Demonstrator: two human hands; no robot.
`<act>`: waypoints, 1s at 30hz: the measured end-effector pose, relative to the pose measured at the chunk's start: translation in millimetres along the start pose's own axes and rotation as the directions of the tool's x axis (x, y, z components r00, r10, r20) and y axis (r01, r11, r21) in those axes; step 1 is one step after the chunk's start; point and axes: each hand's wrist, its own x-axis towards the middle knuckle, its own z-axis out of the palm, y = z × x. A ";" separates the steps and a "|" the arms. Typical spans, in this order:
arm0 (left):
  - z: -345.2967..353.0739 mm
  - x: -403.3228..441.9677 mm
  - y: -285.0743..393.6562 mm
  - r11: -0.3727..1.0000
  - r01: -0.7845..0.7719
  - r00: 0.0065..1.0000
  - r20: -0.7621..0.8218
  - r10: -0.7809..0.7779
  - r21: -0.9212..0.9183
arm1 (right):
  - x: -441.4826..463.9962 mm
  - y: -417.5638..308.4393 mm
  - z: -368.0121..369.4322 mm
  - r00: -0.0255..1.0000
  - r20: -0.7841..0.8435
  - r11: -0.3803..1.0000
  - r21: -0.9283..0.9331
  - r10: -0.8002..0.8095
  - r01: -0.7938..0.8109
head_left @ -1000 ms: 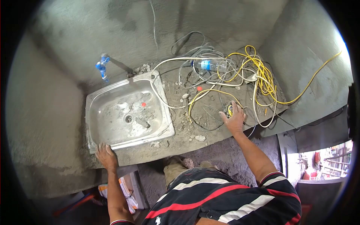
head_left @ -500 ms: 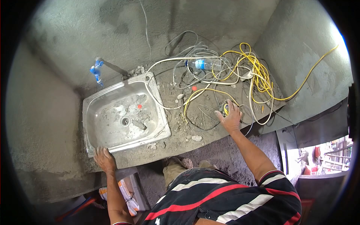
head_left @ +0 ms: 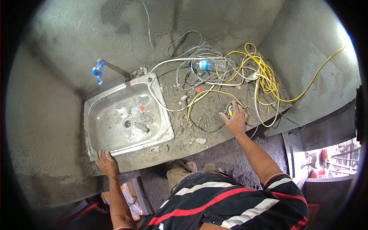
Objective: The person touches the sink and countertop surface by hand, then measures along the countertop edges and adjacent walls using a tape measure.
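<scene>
The compact black-and-yellow tape measure (head_left: 230, 110) sits on the rough grey cement counter (head_left: 180, 134), at three o'clock from the sink. My right hand (head_left: 237, 122) comes in from five o'clock and has hold of it, half open, thumb and fingers curved round the case; I cannot tell how hard I grip.

I judge it small but fairly dense, its case stiff and not fragile, though dust could make it slip. It is best taken across its sides, fingers clear of the blade's mouth, which I cannot make out.

Thin grey wire loops lie close about it. At two o'clock is the tangled yellow cable (head_left: 270, 86); at eleven, a clear plastic bottle with a blue label (head_left: 204, 64) lies on its side among cables. A small red disc (head_left: 198, 89) is at ten.

Farther out, at nine, is the dusty rectangular steel sink (head_left: 166, 126). My left hand (head_left: 107, 162) rests on its rim at seven o'clock, fingers extended and close together, grasping nothing that I can see.
</scene>
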 end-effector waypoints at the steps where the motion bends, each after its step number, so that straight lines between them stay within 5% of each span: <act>1: -0.1 0.1 0.3 1.000 0.000 1.000 0.000 0.000 0.000 | 0.0 -0.3 -0.1 1.000 0.000 1.000 0.000 0.000 0.000; 30: 5.1 -1.9 -4.3 0.996 -0.080 0.992 -0.090 0.083 0.034 | -1.9 -0.7 -2.8 0.999 0.020 1.000 0.008 0.026 -0.026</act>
